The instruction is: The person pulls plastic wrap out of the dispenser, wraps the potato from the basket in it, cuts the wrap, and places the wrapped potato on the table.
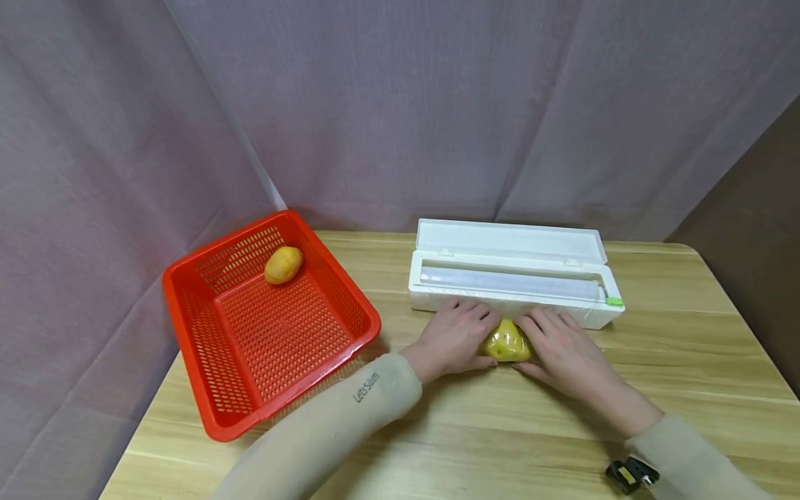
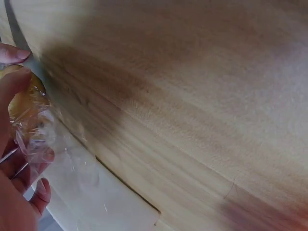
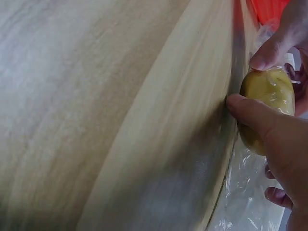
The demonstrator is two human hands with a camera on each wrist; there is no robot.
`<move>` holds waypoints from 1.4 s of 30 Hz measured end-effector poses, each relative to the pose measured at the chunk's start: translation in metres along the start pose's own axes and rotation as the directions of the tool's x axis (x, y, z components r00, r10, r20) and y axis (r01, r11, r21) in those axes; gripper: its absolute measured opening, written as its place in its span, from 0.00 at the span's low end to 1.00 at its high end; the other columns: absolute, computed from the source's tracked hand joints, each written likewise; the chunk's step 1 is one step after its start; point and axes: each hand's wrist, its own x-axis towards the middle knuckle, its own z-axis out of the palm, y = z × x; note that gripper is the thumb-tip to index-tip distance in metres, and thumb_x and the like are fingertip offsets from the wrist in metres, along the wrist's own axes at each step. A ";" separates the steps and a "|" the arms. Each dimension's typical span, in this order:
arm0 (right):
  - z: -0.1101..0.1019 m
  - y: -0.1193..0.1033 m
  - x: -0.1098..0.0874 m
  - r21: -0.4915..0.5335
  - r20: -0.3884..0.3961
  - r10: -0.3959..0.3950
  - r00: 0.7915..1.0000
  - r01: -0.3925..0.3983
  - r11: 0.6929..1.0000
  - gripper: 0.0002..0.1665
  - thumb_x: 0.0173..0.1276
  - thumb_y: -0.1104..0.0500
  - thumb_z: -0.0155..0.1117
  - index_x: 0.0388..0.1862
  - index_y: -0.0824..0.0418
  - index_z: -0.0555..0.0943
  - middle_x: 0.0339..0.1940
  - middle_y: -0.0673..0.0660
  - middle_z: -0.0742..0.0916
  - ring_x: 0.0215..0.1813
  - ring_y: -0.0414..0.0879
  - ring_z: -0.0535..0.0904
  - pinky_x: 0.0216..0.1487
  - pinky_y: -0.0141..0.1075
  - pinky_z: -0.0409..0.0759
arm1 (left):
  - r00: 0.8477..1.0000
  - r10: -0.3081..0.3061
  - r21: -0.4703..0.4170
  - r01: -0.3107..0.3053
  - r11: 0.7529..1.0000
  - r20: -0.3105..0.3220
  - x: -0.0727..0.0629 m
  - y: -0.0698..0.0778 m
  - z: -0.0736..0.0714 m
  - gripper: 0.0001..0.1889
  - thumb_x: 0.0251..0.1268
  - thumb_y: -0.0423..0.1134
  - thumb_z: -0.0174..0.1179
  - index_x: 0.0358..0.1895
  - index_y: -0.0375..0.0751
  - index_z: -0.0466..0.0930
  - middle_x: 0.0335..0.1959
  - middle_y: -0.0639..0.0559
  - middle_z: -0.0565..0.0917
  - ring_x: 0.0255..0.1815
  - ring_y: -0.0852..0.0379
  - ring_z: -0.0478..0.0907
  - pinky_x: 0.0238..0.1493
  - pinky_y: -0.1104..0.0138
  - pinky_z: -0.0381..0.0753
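Observation:
A yellow potato [image 1: 506,342] with shiny cling film over it lies between both hands, just in front of the white cling film box [image 1: 431,300]. My left hand [image 1: 459,338] grips its left side and my right hand [image 1: 567,357] its right side, thumbs toward the near edge. Loose, crinkled cling film [image 2: 43,137] trails from the potato past the left fingers in the left wrist view. The right wrist view has more cling film [image 3: 248,187] spread below the potato [image 3: 269,91], toward the box. Some fingertips are hidden behind the potato.
The box lid [image 1: 509,239] is raised, exposing the film roll [image 1: 509,279]; a green piece [image 1: 615,302] sits at its right end. At left stands a red plastic basket [image 1: 369,326] holding another potato [image 1: 284,264]. A small black device [image 1: 631,474] is by the right sleeve.

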 end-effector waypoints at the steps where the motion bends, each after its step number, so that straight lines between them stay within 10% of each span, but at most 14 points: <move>1: 0.000 0.000 0.000 -0.001 0.004 -0.001 1.000 0.001 1.000 0.47 0.48 0.43 0.89 0.58 0.69 0.78 0.50 0.63 0.82 0.52 0.61 0.80 0.53 0.57 0.79 | 1.000 0.000 0.008 0.000 1.000 0.003 0.000 0.000 0.001 0.36 0.62 0.72 0.69 0.64 0.54 0.79 0.61 0.59 0.83 0.67 0.58 0.77 0.66 0.60 0.74; 19: -0.008 -0.004 -0.007 0.148 0.057 0.160 0.986 -0.167 0.975 0.40 0.59 0.45 0.84 0.63 0.64 0.81 0.53 0.59 0.85 0.55 0.58 0.82 0.55 0.58 0.78 | 1.000 -0.019 0.088 0.020 0.996 -0.015 -0.001 0.005 0.010 0.38 0.60 0.75 0.67 0.66 0.56 0.76 0.63 0.57 0.76 0.64 0.56 0.75 0.63 0.60 0.73; 42: -0.015 -0.001 -0.006 0.163 0.018 0.154 0.988 -0.155 0.974 0.38 0.61 0.43 0.82 0.64 0.60 0.82 0.57 0.60 0.86 0.59 0.61 0.82 0.57 0.63 0.78 | 0.999 -0.036 0.019 0.036 0.999 0.001 -0.002 0.004 0.000 0.38 0.61 0.78 0.64 0.65 0.57 0.77 0.56 0.61 0.79 0.59 0.60 0.76 0.56 0.64 0.72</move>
